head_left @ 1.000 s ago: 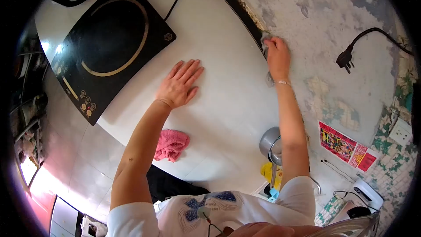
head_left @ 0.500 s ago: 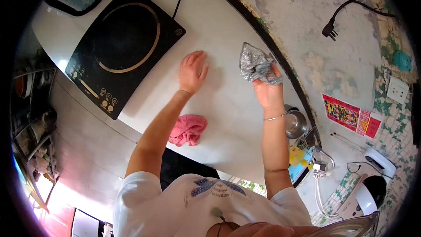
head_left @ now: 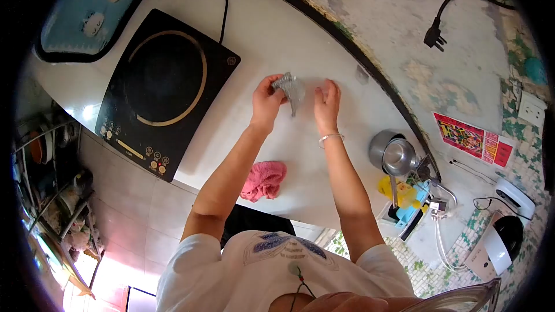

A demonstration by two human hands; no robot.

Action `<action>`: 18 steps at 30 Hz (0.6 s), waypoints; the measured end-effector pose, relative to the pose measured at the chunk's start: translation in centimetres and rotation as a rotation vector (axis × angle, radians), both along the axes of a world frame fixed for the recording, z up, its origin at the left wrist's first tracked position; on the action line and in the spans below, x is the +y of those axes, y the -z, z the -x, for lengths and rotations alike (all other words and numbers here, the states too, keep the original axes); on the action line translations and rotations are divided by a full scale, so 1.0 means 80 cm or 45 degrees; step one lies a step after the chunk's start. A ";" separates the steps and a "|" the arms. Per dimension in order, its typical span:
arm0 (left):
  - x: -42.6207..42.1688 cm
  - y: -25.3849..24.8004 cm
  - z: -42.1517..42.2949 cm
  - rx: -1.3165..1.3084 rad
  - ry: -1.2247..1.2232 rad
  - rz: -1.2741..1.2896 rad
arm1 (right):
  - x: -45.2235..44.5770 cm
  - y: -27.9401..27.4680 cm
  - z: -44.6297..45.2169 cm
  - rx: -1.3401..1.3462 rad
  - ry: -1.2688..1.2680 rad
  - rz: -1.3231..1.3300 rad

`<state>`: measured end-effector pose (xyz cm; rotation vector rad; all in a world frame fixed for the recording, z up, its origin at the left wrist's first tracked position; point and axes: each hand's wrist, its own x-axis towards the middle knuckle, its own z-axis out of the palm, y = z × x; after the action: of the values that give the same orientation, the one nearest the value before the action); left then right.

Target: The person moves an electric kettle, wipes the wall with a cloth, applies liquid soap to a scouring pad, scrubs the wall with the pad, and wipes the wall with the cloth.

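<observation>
My left hand [head_left: 267, 104] is closed on a crumpled grey cloth [head_left: 290, 89] above the white countertop [head_left: 312, 156]. To the right of the cloth, my right hand [head_left: 327, 104] has its fingers apart and holds nothing; a gap separates it from the cloth. Left of both hands lies a black induction cooktop [head_left: 167, 81]. A folded pink towel [head_left: 264, 181] rests near the counter's front edge, between my forearms.
A metal pot [head_left: 381, 147] and a ladle [head_left: 399, 157] stand at the right by a yellow item [head_left: 399, 190]. A black plug [head_left: 435, 36] hangs by the wall, above a red printed sheet [head_left: 471, 138]. A blue tray [head_left: 87, 17] is at upper left.
The grey cloth has gone from my right hand to my left. Both hands have come together over the counter, my right one having moved away from the wall edge.
</observation>
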<state>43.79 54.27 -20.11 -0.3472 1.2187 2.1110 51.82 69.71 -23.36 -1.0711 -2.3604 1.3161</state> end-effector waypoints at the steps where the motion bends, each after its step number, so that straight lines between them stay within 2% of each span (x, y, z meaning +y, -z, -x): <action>1: 0.008 0.002 0.010 -0.036 -0.015 -0.059 | 0.008 0.019 -0.002 -0.213 -0.120 -0.761; 2: 0.017 -0.006 0.017 -0.039 -0.011 -0.054 | 0.007 0.026 -0.003 -0.217 -0.117 -0.756; 4: 0.046 -0.035 0.036 -0.002 -0.130 -0.227 | -0.005 0.036 -0.007 -0.348 -0.177 -1.044; 6: 0.084 -0.043 0.057 0.003 -0.157 -0.252 | -0.007 0.039 -0.002 -0.412 -0.127 -0.995; 8: 0.123 -0.047 0.071 0.361 -0.232 -0.275 | -0.005 0.035 -0.003 -0.484 -0.130 -0.977; 9: 0.142 -0.057 0.073 0.339 -0.223 -0.280 | -0.007 0.030 -0.003 -0.430 -0.121 -0.946; 10: 0.163 -0.069 0.078 0.518 -0.214 -0.228 | 0.001 0.045 -0.012 -0.443 -0.123 -0.954; 11: 0.184 -0.076 0.080 0.698 -0.207 -0.171 | 0.010 0.071 -0.027 -0.241 -0.105 -0.581; 12: 0.211 -0.074 0.073 0.683 -0.203 -0.173 | -0.003 0.045 -0.010 -0.109 -0.128 -0.659; 13: 0.237 -0.073 0.063 0.722 -0.119 -0.149 | -0.016 0.019 0.007 0.018 -0.154 -0.741; 14: 0.253 -0.069 0.059 0.763 -0.034 -0.126 | -0.012 0.022 0.006 0.008 -0.151 -0.740; 16: 0.260 -0.070 0.053 0.774 0.054 -0.007 | -0.003 0.029 0.002 -0.218 -0.161 -0.966; 17: 0.263 -0.070 0.053 0.797 0.137 0.113 | -0.009 0.013 0.008 -0.186 -0.133 -0.880; 18: 0.268 -0.065 0.061 0.794 0.146 0.112 | -0.006 0.026 -0.006 -0.192 -0.127 -0.878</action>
<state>38.91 75.68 -14.89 0.3700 1.6310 2.1351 52.27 69.24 -25.45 -0.8538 -2.6805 0.3673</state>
